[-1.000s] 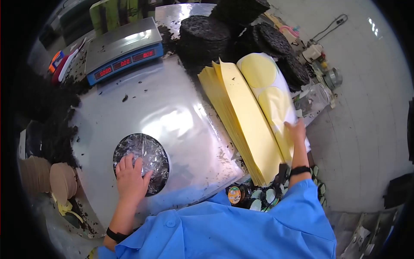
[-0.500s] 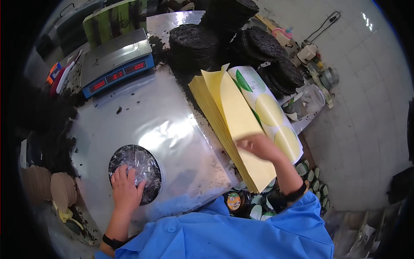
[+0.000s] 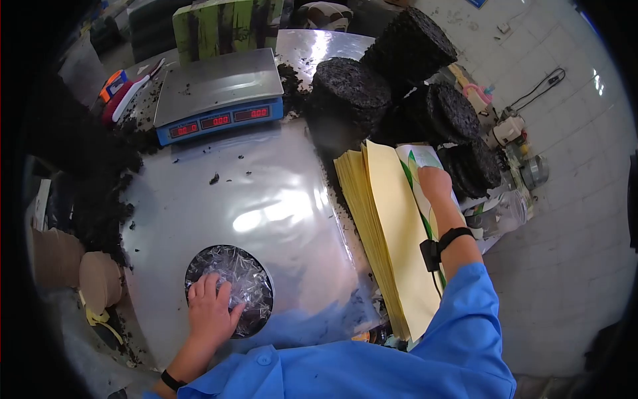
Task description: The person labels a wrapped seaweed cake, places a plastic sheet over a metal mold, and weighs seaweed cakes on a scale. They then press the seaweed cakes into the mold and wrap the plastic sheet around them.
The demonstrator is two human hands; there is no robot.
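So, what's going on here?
Someone in a blue shirt has their left hand spread on a round, black-rimmed bundle of crinkly clear plastic, lying on a shiny silver tabletop. Their right hand is at some white-and-green printed sheets, next to a stack of yellow paper sheets. I can't tell whether its fingers are gripping one.

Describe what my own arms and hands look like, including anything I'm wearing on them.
Your left hand and right hand are ungloved. The left wrist wears a narrow black band. The right has a black strap with a small black box and a thin dark cable. Your right sleeve is plain blue.
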